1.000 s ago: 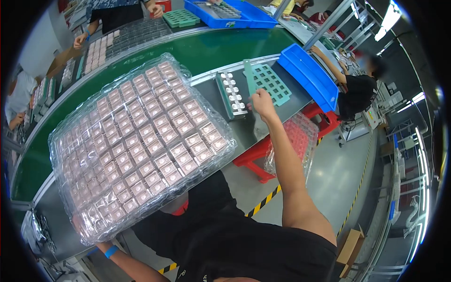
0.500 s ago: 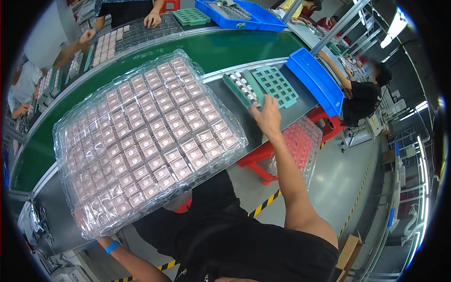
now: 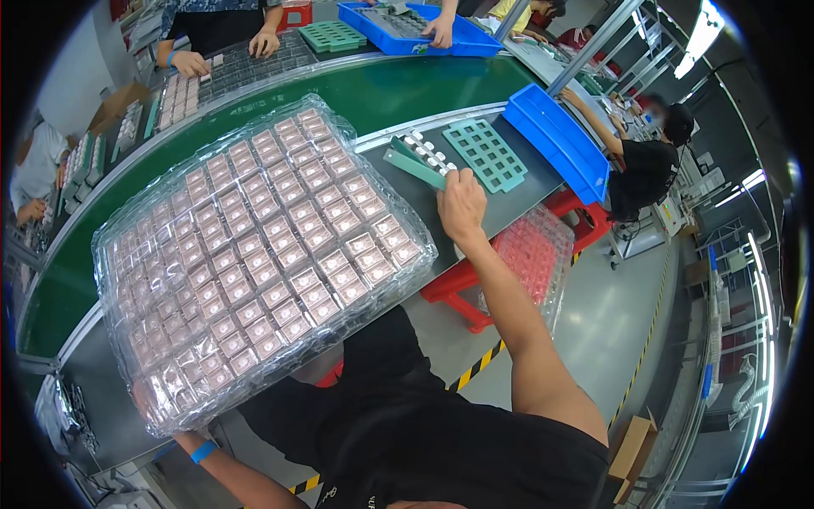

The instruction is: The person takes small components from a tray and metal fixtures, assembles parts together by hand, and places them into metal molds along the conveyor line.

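Note:
A stack of clear plastic trays [image 3: 270, 246], wrapped in film and filled with rows of small pinkish square parts, lies tilted before me. My left hand [image 3: 154, 409] grips its lower left corner; the fingers show only partly, through the plastic. To the right of the stack, my right hand [image 3: 463, 208] is closed on the end of a flat green strip [image 3: 414, 169]. That strip angles over a green holder [image 3: 409, 148] bearing a row of small white-and-silver parts [image 3: 432, 153]. Beside it lies a green plate with square holes [image 3: 485, 154].
A green conveyor belt [image 3: 407, 89] runs behind the trays. One blue bin [image 3: 560, 140] stands at the right; another blue bin [image 3: 487, 42] is across the belt, with a co-worker's hand [image 3: 439, 32] at it. Red stools [image 3: 454, 293] and a pinkish tray stack [image 3: 530, 254] are below.
My right hand has shifted slightly left, and the green strip has swung down leftward across the holder. Across the belt, a co-worker's hand has come to the blue bin.

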`<state>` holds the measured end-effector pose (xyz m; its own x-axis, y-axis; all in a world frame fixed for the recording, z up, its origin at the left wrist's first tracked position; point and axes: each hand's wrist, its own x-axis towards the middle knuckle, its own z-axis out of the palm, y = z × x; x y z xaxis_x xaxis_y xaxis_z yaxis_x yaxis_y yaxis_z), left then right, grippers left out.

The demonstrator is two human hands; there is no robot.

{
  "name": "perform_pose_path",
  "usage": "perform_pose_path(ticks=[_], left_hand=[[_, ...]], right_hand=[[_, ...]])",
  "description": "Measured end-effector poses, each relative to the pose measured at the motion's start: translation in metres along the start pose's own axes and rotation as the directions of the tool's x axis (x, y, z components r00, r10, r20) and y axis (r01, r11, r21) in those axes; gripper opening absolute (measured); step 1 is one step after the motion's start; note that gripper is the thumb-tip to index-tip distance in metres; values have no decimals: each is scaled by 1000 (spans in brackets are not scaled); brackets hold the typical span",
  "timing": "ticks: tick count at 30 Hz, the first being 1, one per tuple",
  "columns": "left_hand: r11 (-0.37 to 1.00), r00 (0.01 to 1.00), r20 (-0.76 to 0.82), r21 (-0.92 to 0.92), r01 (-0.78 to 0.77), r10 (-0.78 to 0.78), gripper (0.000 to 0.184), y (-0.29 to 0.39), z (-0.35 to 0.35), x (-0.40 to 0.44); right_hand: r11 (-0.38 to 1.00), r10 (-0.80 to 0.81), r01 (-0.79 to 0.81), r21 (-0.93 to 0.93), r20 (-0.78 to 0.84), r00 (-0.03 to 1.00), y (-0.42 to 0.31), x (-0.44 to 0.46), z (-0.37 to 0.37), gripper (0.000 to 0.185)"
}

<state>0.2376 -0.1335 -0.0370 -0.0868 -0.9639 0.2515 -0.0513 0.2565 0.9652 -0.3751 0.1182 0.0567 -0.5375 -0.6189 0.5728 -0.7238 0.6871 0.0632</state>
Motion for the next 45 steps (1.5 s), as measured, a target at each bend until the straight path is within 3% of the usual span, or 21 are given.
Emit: perform_pose_path(ticks=[5, 7, 13, 19, 25, 27, 29, 30, 32, 33, 35, 36, 37, 39, 45], left_hand=[[1000, 1000, 28, -28, -13, 14, 37, -2, 0, 9], [999, 999, 43, -42, -19, 20, 37, -4, 3, 15], [997, 998, 47, -65, -40, 43, 37, 0, 10, 20], [994, 994, 94, -97, -55, 65, 36, 2, 13, 18], [990, 992, 97, -123, -66, 78, 36, 6, 19, 18], [987, 990, 116, -145, -66, 83, 35, 12, 26, 3], [984, 987, 130, -164, -69, 91, 35, 14, 26, -5], [982, 987, 132, -172, -73, 96, 35, 9, 23, 7], [980, 985, 133, -181, -81, 106, 35, 9, 24, 8], [979, 985, 133, -184, -85, 111, 35, 9, 24, 10], [977, 984, 133, -190, -94, 121, 35, 11, 27, 11], [976, 983, 132, -193, -100, 127, 35, 13, 28, 13], [975, 983, 128, -197, -107, 134, 35, 15, 30, 12], [973, 983, 117, -195, -120, 145, 34, 22, 40, 3], [975, 978, 124, -169, -144, 166, 34, 25, 43, -1]], right_hand=[[999, -2, 3, -43, 26, 1000, 1, 6, 1, 16], [996, 21, -12, -85, 106, 994, 2, 12, 0, 14], [995, -14, 17, -99, 34, 999, 2, 4, 5, 10], [982, -64, 79, -169, 91, 994, -2, -1, 12, 7], [969, 19, -30, 246, 47, 999, 2, 3, -19, 26], [945, -15, 25, 327, -35, 999, 19, 6, -26, 25], [891, 155, -132, 434, -19, 988, 39, 14, -24, 24], [776, 243, -216, 592, 35, 969, 53, 18, -21, 26], [688, 358, -263, 676, 0, 934, 75, 31, -12, 30], [658, 413, -398, 639, 135, 901, 92, 38, -6, 43], [614, 424, -451, 648, 212, 881, 139, 48, 41, 60], [630, 478, -561, 537, 301, 825, 134, 56, 28, 69], [630, 473, -555, 543, 299, 829, 141, 63, 36, 69], [812, 375, -437, 387, 228, 899, 160, 80, 59, 62], [926, 221, -282, 250, 248, 943, 178, 116, 108, 56]])
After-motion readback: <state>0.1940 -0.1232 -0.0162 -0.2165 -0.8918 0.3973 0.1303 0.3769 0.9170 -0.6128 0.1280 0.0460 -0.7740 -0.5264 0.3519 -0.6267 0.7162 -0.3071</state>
